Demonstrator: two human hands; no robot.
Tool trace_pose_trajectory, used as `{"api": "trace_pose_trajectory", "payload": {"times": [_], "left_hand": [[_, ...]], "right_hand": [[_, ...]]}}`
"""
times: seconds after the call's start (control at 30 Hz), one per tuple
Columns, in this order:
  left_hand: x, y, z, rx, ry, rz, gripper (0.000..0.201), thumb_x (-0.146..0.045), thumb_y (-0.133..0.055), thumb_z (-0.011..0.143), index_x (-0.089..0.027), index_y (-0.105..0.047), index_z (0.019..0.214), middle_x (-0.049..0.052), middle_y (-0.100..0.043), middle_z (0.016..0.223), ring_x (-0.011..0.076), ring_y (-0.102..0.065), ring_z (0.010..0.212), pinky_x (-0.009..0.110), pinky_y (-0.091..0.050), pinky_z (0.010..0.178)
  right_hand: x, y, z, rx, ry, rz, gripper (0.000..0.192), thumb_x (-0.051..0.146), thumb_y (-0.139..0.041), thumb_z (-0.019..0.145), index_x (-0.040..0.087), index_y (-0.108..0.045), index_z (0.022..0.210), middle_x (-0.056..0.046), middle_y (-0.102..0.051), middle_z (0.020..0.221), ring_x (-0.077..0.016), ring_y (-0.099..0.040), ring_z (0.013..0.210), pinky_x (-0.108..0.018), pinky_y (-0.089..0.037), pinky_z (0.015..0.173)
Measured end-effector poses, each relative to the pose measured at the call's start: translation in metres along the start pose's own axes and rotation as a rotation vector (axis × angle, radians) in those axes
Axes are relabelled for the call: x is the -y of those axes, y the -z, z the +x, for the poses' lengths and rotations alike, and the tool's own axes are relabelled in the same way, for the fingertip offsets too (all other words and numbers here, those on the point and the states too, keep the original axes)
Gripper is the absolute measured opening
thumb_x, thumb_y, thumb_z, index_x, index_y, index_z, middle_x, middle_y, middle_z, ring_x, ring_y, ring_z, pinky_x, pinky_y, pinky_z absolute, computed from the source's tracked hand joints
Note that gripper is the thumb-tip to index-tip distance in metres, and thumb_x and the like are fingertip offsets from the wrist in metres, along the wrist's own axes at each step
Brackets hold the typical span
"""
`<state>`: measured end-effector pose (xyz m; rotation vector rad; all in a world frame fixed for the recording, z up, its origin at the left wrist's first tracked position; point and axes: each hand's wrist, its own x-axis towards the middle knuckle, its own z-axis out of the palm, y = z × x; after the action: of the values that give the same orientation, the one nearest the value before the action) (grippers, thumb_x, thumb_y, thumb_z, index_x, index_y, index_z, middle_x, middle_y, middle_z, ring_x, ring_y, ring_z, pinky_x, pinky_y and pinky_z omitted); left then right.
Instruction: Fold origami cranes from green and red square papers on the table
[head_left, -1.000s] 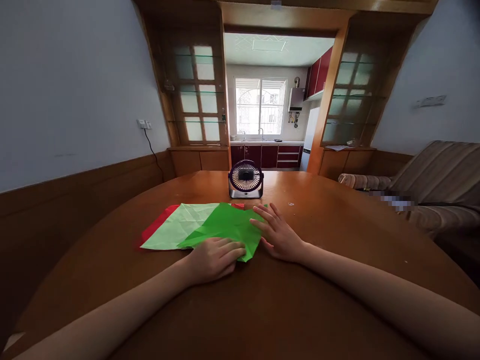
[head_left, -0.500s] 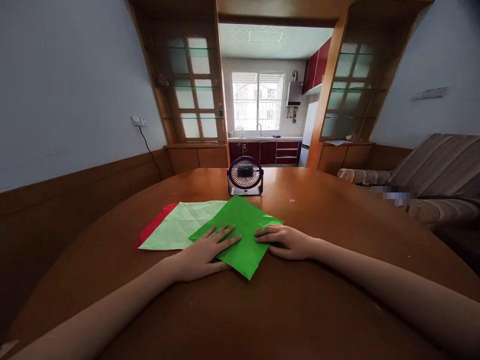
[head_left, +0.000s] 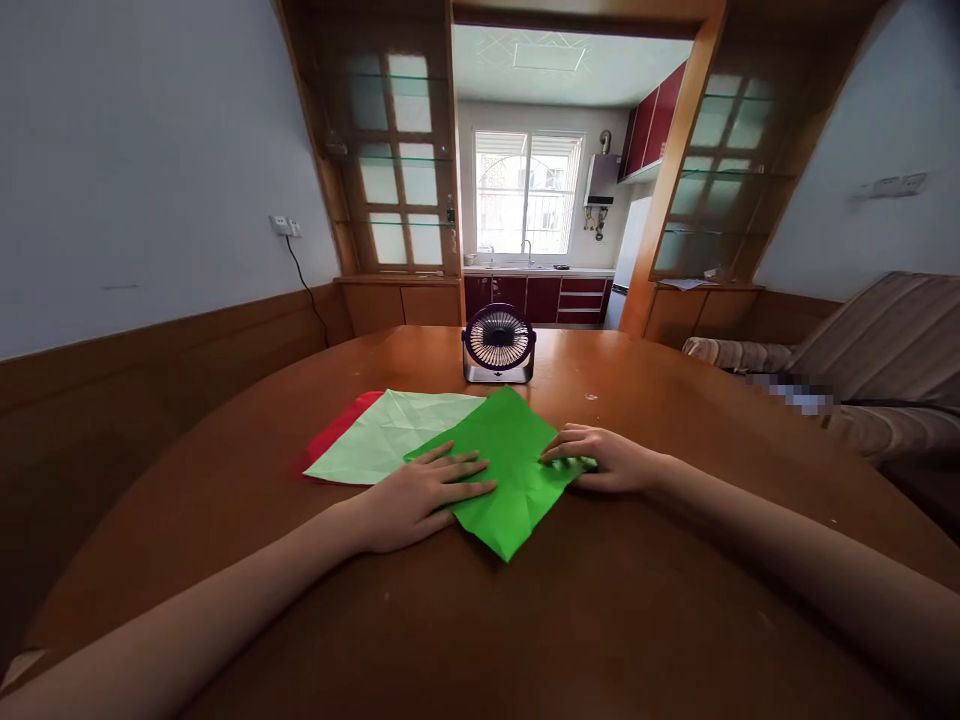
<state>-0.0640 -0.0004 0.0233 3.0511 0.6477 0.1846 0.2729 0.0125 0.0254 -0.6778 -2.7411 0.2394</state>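
A bright green square of paper [head_left: 510, 440] lies on the table, turned so that one corner points towards me. My left hand [head_left: 424, 490] rests flat on its left part, fingers spread. At the right corner, my right hand [head_left: 611, 460] arches over the paper with its fingertips touching the surface. Its thumb is apart from the fingers, beside the corner's lower edge. Creases show in the paper near that hand. Partly under the green sheet lies a pale green creased sheet [head_left: 375, 440], and a red sheet [head_left: 334, 435] shows along that one's left side.
Behind the papers a small dark fan [head_left: 498, 338] stands on the round-edged wooden table [head_left: 637, 620]. A striped armchair [head_left: 885, 340] is at the right. A black cord [head_left: 302, 275] hangs from a wall socket at the left.
The view has shifted slightly. My right hand has slid outwards to the right corner, its fingers more arched. The left hand stays flat on the green paper.
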Motion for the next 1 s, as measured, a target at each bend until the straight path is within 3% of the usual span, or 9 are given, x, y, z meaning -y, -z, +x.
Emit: {"api": "trace_pose_trajectory", "payload": {"times": [0.13, 0.27, 0.43, 0.73, 0.9, 1.0], "left_hand": [[-0.006, -0.006, 0.004, -0.143, 0.006, 0.121, 0.05, -0.019, -0.046, 0.088, -0.024, -0.048, 0.138, 0.008, -0.054, 0.139, 0.0282, -0.048, 0.129, 0.05, -0.035, 0.108], [-0.011, -0.011, 0.007, -0.165, 0.036, 0.11, 0.046, -0.015, -0.042, 0.088, -0.02, -0.054, 0.132, 0.009, -0.061, 0.129, 0.0275, -0.059, 0.113, 0.045, -0.049, 0.091], [-0.006, -0.011, 0.004, -0.179, 0.034, -0.001, 0.043, -0.016, -0.038, 0.092, -0.024, -0.054, 0.132, 0.007, -0.063, 0.126, 0.0243, -0.061, 0.11, 0.04, -0.05, 0.09], [-0.004, -0.012, 0.003, -0.206, 0.054, -0.327, 0.046, -0.013, -0.038, 0.093, -0.029, -0.054, 0.133, 0.003, -0.059, 0.133, 0.0192, -0.057, 0.118, 0.036, -0.046, 0.098], [-0.012, -0.008, 0.006, -0.258, 0.134, -0.592, 0.034, -0.028, -0.044, 0.095, -0.025, -0.062, 0.123, 0.005, -0.064, 0.125, 0.0217, -0.058, 0.114, 0.038, -0.044, 0.099], [-0.02, -0.008, 0.008, -0.282, 0.331, -0.761, 0.034, -0.042, -0.044, 0.094, -0.02, -0.069, 0.103, 0.004, -0.071, 0.105, 0.0223, -0.062, 0.097, 0.034, -0.049, 0.086]], "right_hand": [[0.009, 0.008, 0.006, 0.057, 0.01, 0.015, 0.026, 0.026, -0.049, 0.095, 0.017, -0.068, 0.11, -0.009, -0.068, 0.105, -0.0183, -0.062, 0.098, -0.032, -0.049, 0.087], [0.021, 0.012, 0.01, 0.114, 0.008, -0.059, 0.025, 0.033, -0.053, 0.093, 0.018, -0.07, 0.104, -0.01, -0.067, 0.107, -0.0207, -0.061, 0.1, -0.037, -0.045, 0.092], [0.024, 0.022, 0.005, 0.228, -0.14, 0.052, 0.049, 0.042, -0.069, 0.08, 0.021, -0.061, 0.124, -0.01, -0.052, 0.138, -0.0255, -0.051, 0.124, -0.038, -0.04, 0.104], [0.024, 0.057, -0.003, 0.455, -0.243, 0.312, 0.075, 0.033, -0.078, 0.068, 0.021, -0.051, 0.137, -0.007, -0.054, 0.136, -0.0246, -0.052, 0.122, -0.032, -0.042, 0.101], [0.021, 0.064, -0.005, 0.459, -0.347, 0.518, 0.055, 0.03, -0.068, 0.076, 0.017, -0.059, 0.129, -0.005, -0.063, 0.124, -0.0226, -0.058, 0.114, -0.032, -0.043, 0.099], [0.013, 0.061, -0.007, 0.374, -0.476, 0.625, 0.037, 0.04, -0.063, 0.081, 0.016, -0.071, 0.108, -0.005, -0.07, 0.109, -0.023, -0.062, 0.104, -0.034, -0.045, 0.096]]}}
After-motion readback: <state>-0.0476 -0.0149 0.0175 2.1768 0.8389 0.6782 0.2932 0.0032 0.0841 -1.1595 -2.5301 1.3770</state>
